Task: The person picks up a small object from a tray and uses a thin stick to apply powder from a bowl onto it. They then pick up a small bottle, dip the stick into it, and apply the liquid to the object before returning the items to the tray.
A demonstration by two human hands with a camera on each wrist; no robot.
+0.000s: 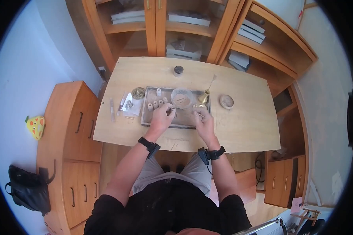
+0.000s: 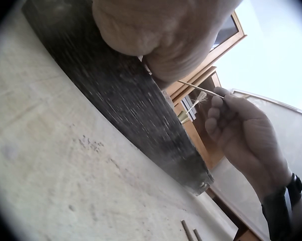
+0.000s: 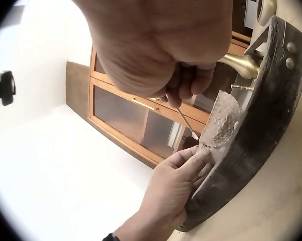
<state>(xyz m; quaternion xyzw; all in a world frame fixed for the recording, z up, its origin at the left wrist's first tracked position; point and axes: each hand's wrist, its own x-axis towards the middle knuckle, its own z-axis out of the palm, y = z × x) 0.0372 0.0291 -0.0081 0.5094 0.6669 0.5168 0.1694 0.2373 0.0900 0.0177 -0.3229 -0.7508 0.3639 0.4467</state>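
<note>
Nearest the person, both hands work over the near part of a dark, powder-dusted metal tray (image 1: 145, 117) set on the pale wooden table (image 1: 243, 129), which keeps loose powder off the wood. The left hand (image 1: 162, 116) pinches a small pale crusted cone (image 3: 221, 123) by its edge, holding it up over the tray. The right hand (image 1: 203, 119) has its fingers curled round a thin metal tool (image 3: 185, 120), its tip close to the cone. Behind them a row of similar small pale pieces (image 1: 157, 103) stands on the tray, then a shallow glass bowl of powder (image 1: 181, 98) and a brass cup (image 1: 203, 96). Farther off on the table sits a small round lidded jar (image 1: 178, 70).
</note>
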